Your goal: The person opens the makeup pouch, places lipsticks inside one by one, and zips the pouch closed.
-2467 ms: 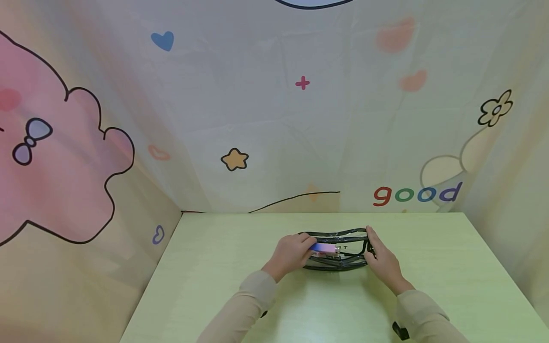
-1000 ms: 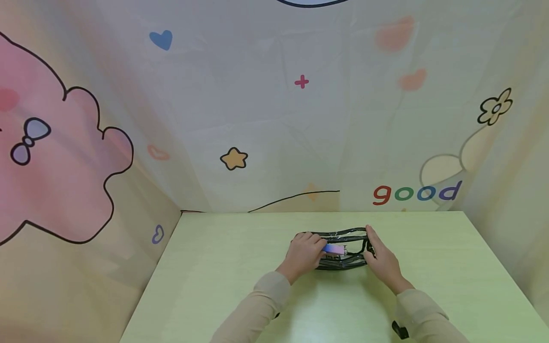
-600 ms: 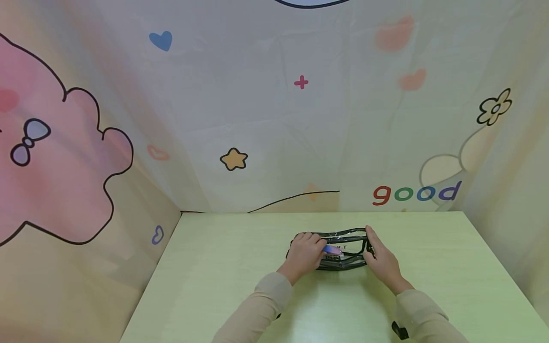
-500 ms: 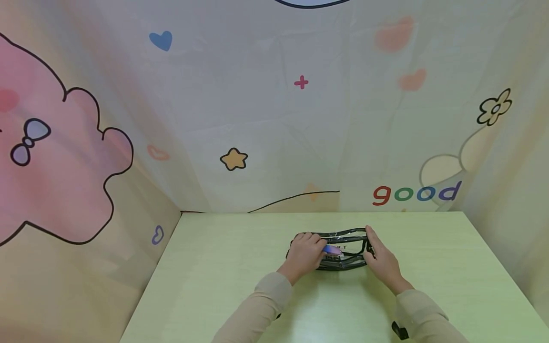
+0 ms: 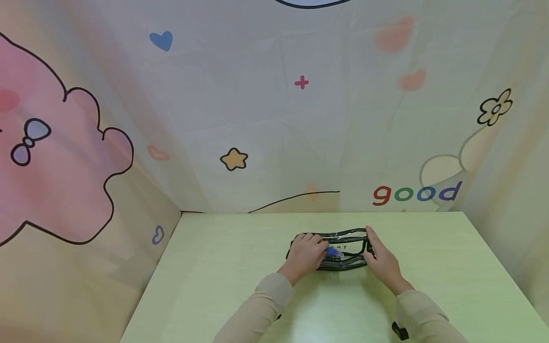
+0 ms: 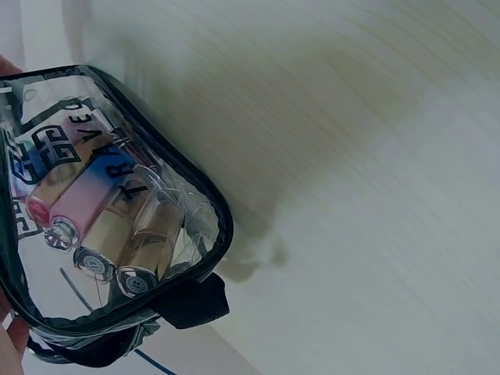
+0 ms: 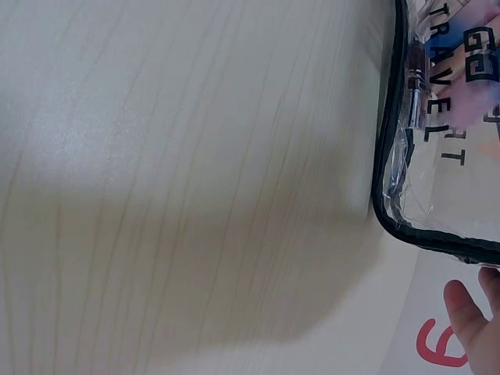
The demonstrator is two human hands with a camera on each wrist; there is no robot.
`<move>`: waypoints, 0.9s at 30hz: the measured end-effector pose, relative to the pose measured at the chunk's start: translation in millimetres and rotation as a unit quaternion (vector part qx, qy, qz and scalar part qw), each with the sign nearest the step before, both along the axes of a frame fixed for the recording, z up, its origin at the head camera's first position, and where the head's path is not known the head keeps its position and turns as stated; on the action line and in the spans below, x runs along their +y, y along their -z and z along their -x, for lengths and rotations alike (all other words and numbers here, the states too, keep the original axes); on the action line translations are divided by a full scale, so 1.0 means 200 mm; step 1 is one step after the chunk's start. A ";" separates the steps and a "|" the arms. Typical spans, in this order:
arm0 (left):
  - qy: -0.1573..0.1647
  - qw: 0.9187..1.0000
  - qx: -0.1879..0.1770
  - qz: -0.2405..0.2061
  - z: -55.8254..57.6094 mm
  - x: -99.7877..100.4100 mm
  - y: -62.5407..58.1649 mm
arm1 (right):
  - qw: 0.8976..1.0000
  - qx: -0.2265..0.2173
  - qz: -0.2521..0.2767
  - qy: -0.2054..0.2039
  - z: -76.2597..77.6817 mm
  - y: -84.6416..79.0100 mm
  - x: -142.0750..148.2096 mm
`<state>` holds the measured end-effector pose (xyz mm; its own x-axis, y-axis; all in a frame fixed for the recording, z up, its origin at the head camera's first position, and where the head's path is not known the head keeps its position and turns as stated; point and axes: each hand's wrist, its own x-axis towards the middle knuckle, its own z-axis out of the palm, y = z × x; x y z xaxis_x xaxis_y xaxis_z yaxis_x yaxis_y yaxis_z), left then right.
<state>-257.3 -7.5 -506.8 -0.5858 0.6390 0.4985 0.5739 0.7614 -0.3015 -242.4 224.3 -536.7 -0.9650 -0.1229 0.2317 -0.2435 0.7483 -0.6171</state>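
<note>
A clear cosmetic bag (image 5: 356, 247) with black piping and dark lettering stands on the table in the head view. My left hand (image 5: 303, 252) is at the bag's left side, its curled fingers around the end of a blue-to-pink lipstick tube (image 5: 332, 251). That tube lies inside the bag, tilted down, partly hidden by the fingers and seen through plastic. My right hand (image 5: 383, 263) grips the bag's right end, thumb on the near side and fingers on the far side. In the left wrist view, several other tubes (image 6: 105, 246) lie in the bag beside the lipstick tube.
The pale wooden table (image 5: 214, 267) spreads around the bag. A printed curtain (image 5: 274, 119) hangs behind it, with side curtains at left and right. A black strap tab (image 6: 195, 301) sticks out from the bag's end.
My left hand has moved right with the lipstick tube, deeper over the bag. The tube has tipped downward and shows less of its pink end. My right hand has stayed in place.
</note>
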 end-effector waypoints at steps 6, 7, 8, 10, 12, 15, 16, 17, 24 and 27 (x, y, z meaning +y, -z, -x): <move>-0.003 1.000 0.000 -0.002 0.00 0.01 0.00 | 1.000 -0.003 -0.002 0.002 0.00 0.00 0.00; -0.003 1.000 0.000 -0.003 0.00 0.01 0.00 | 1.000 -0.003 -0.002 0.002 0.00 0.00 0.00; -0.005 1.000 0.000 -0.002 0.00 0.01 0.00 | 1.000 -0.004 -0.002 0.002 0.00 0.00 0.00; -0.006 1.000 0.001 -0.002 0.00 0.01 0.01 | 1.000 -0.005 -0.002 0.000 0.00 0.00 0.00; -0.007 1.000 0.004 -0.003 0.01 0.00 0.02 | 1.000 -0.006 -0.002 -0.001 0.00 0.00 0.00; -0.005 1.000 0.010 -0.006 0.01 0.00 0.02 | 1.000 -0.009 -0.002 -0.003 0.00 -0.01 0.00; -0.004 1.000 0.011 -0.007 0.01 0.00 0.02 | 1.000 -0.010 -0.003 -0.002 0.00 -0.01 0.00; -0.003 1.000 0.013 -0.008 0.01 0.00 0.03 | 1.000 -0.011 -0.003 -0.002 0.00 -0.01 0.00; -0.001 1.000 0.012 -0.009 0.01 0.00 0.02 | 1.000 -0.012 0.000 -0.002 0.00 -0.01 0.00; 0.004 1.000 0.014 -0.012 0.01 0.00 0.02 | 1.000 -0.011 0.001 -0.001 0.00 -0.01 0.00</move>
<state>-258.9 -7.2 -510.4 -0.5670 0.6309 0.5296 0.5717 0.7643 -0.2984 -242.7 223.9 -535.3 -0.9696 -0.1248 0.2104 -0.2314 0.7467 -0.6236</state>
